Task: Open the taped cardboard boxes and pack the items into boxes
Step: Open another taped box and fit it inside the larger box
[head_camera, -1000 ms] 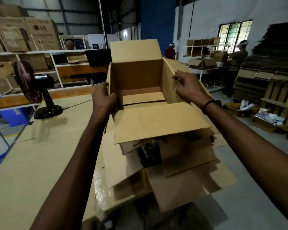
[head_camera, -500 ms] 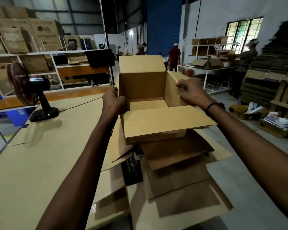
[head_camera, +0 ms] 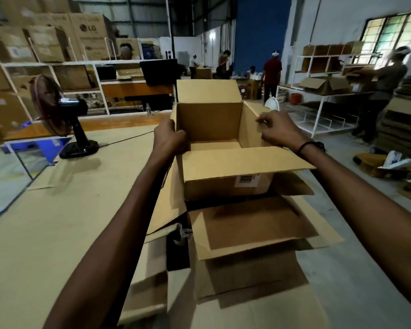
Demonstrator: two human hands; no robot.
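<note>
An open brown cardboard box with its four flaps spread is held up in front of me, empty as far as I can see inside. My left hand grips its left wall at the rim. My right hand pinches the right side flap near the rim. A white label shows on the box's near wall. Below it stand more open cardboard boxes with flaps splayed; something dark lies in the gap between them.
A cardboard-covered table stretches on the left, with a black desk fan at its far end. Shelves of cartons stand behind. People work at racks at the back and right. Grey floor lies on the right.
The box has gone down and away from me, both hands still on its sides. More of the lower open boxes shows beneath it.
</note>
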